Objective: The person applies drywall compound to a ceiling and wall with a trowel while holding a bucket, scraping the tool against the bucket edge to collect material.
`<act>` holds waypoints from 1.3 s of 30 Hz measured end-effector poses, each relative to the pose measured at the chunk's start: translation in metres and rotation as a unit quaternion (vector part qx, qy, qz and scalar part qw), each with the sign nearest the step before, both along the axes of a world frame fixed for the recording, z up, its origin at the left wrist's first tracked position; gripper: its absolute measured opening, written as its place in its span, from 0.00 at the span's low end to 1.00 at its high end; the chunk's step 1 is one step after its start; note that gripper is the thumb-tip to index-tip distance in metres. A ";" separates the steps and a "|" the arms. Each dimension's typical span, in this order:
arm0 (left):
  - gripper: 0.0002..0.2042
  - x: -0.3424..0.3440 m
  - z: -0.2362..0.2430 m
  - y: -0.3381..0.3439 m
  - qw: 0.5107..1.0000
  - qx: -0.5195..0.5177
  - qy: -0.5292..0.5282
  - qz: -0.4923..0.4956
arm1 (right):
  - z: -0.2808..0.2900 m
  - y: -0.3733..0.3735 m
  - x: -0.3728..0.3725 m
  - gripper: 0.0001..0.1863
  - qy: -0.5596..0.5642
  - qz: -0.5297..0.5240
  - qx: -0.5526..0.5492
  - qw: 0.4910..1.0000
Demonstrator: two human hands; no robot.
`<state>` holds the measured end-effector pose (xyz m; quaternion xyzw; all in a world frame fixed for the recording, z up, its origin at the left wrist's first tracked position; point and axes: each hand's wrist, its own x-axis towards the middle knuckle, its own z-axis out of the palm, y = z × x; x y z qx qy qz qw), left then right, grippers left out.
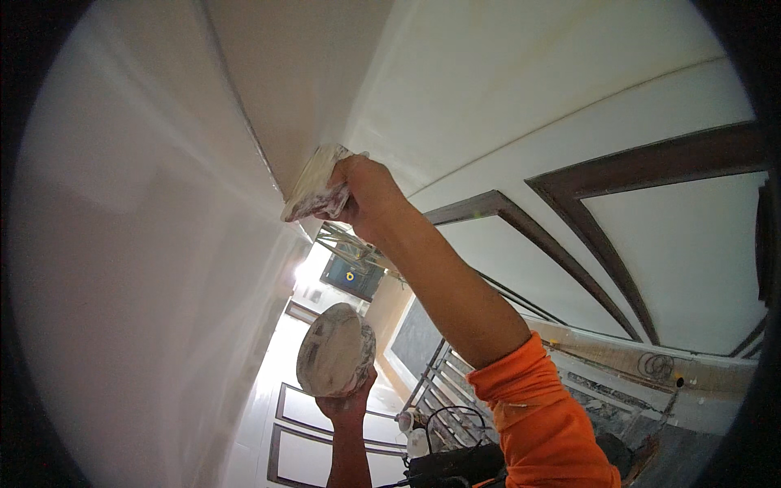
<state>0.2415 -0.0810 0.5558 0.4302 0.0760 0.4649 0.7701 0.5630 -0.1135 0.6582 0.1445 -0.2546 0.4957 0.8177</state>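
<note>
My right hand (362, 189) is raised high, its fingers closed round a flat, pale tool smeared with white plaster (316, 180); its exact kind is hard to make out. The tool lies against the corner where the pale panels meet, beside a thin dark seam (244, 114). Lower down, my left hand (348, 397) grips a round plaster-caked bowl (333, 350) from below, with whitish compound on its upper face. The bowl is apart from the tool and the wall. Most of the left hand's fingers are behind the bowl.
A broad smooth white surface (122, 244) fills the left. Dark-framed panels (630, 183) run along the wall at right. Below are scaffold or ladder rails (455, 382), a white container (417, 443), coiled wire (655, 366) and debris on the floor. A bright light glows beyond.
</note>
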 end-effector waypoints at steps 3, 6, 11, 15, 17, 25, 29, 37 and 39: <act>0.26 0.007 -0.001 -0.023 0.998 0.053 0.023 0.017 | -0.001 -0.039 0.008 0.18 0.008 0.005 0.009 1.000; 0.26 0.020 0.005 -0.050 1.000 0.007 -0.005 0.003 | 0.001 -0.090 0.010 0.20 0.016 0.004 -0.002 1.000; 0.26 0.035 0.002 -0.071 0.985 0.139 0.086 0.052 | 0.001 -0.149 0.023 0.21 0.026 -0.004 0.037 0.999; 0.27 0.055 0.001 -0.092 0.940 0.261 0.182 0.122 | -0.004 -0.190 0.037 0.18 -0.033 -0.125 0.078 0.989; 0.28 0.065 0.008 -0.109 0.859 0.382 0.284 0.188 | 0.001 -0.215 0.037 0.16 -0.074 -0.229 0.062 0.969; 0.29 0.072 0.024 -0.119 0.989 0.047 0.048 -0.133 | -0.020 -0.331 0.045 0.12 -0.039 -0.296 0.182 0.937; 0.29 0.074 0.020 -0.097 0.976 -0.046 -0.011 -0.213 | -0.033 -0.340 0.008 0.12 -0.036 -0.589 -0.007 0.807; 0.27 0.081 0.020 -0.054 0.966 0.096 0.088 -0.223 | 0.018 -0.288 -0.081 0.14 -0.097 -0.674 -0.195 0.706; 0.26 0.077 0.020 -0.045 0.940 -0.120 0.006 -0.319 | 0.008 -0.311 -0.122 0.14 -0.070 -0.693 -0.202 0.689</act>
